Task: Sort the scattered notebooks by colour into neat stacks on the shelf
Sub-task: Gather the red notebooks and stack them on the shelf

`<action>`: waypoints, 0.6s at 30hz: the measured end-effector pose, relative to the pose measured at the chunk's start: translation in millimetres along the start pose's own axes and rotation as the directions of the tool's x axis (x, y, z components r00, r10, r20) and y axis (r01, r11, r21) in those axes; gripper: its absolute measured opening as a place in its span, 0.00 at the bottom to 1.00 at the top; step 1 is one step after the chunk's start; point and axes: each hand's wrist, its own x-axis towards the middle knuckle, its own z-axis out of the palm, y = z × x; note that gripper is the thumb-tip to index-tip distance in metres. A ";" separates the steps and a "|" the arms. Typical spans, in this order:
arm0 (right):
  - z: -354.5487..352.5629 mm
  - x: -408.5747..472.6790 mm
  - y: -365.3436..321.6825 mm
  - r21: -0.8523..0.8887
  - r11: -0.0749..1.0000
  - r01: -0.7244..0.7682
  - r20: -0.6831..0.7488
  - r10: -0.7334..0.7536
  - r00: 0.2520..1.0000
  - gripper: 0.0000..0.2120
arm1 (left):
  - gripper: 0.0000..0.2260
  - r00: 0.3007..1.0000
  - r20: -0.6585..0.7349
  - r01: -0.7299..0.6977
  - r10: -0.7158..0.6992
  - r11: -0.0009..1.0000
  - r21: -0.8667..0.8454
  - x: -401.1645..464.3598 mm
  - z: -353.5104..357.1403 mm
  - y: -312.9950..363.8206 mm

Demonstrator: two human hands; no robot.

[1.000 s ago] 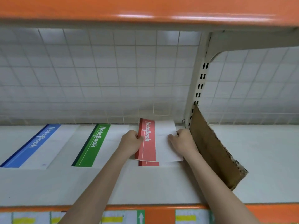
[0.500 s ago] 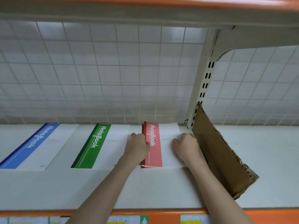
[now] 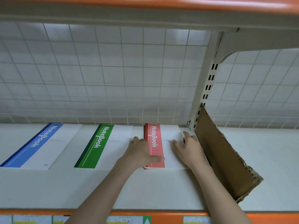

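Three notebook stacks lie flat on the white shelf [image 3: 145, 191]: blue-striped [image 3: 32, 146] at the left, green-striped [image 3: 95, 146] in the middle, red-striped [image 3: 154, 143] to the right. My left hand [image 3: 140, 152] lies against the red stack's left edge, its thumb across the red stripe near the front. My right hand [image 3: 188, 149] rests flat on the stack's white cover, fingers spread and straight, touching its right side.
A torn cardboard divider [image 3: 226, 159] stands upright just right of the red stack, against the slotted shelf post [image 3: 207, 88]. A wire grid backs the shelf. An orange rail [image 3: 275, 217] with price labels runs along the front edge; another shelf hangs overhead.
The top red notebook has been set down and squared onto its stack. Both hands have loosened from gripping it to lying on and beside the stack. The camera moved closer.
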 end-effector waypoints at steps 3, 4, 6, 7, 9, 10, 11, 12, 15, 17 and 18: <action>-0.1 -3.0 -0.4 0.007 0.999 0.044 -0.007 -0.044 0.999 0.29 | 0.40 0.994 0.106 -0.017 0.013 0.999 0.043 -9.4 -0.8 1.1; -0.4 -3.3 -1.0 0.023 0.999 0.049 -0.013 -0.048 0.999 0.28 | 0.43 0.992 0.122 -0.017 0.013 0.999 0.032 -11.0 -0.4 1.4; -1.5 -3.9 -2.1 0.053 0.998 0.046 -0.023 -0.045 0.999 0.27 | 0.47 0.993 0.117 -0.026 0.027 1.000 -0.010 -13.1 0.5 1.9; -2.0 -4.4 -2.5 0.054 0.998 0.046 -0.025 -0.045 0.999 0.27 | 0.47 0.994 0.106 -0.031 0.035 0.999 -0.037 -14.1 1.1 2.0; -1.8 -5.6 -3.1 0.025 0.998 0.056 -0.025 -0.055 0.998 0.25 | 0.45 0.995 0.086 -0.044 0.049 0.997 -0.058 -16.9 2.1 2.5; -1.4 -6.1 -3.3 0.013 0.998 0.063 -0.026 -0.063 0.998 0.25 | 0.44 0.996 0.075 -0.051 0.054 0.998 -0.048 -18.5 2.7 2.7; -1.1 -6.6 -3.5 0.013 0.998 0.068 -0.028 -0.067 0.997 0.25 | 0.43 0.996 0.060 -0.061 0.063 0.998 -0.033 -19.8 3.5 2.6; -0.9 -6.6 -3.5 0.019 0.997 0.068 -0.031 -0.068 0.997 0.24 | 0.40 0.996 0.040 -0.074 0.074 0.997 -0.017 -20.9 4.1 2.5; -1.4 -6.5 -3.1 0.033 0.997 0.068 -0.044 -0.067 0.997 0.23 | 0.37 0.994 -0.006 -0.111 0.112 0.993 0.025 -24.3 4.9 2.7; -1.9 -7.5 -3.2 0.050 0.997 0.059 -0.051 -0.057 0.997 0.21 | 0.38 0.992 -0.015 -0.126 0.126 0.991 0.036 -25.7 5.4 2.2; -2.4 -8.0 -3.4 0.059 0.997 0.049 -0.056 -0.045 0.997 0.20 | 0.39 0.991 -0.018 -0.131 0.131 0.991 0.037 -26.1 5.8 1.7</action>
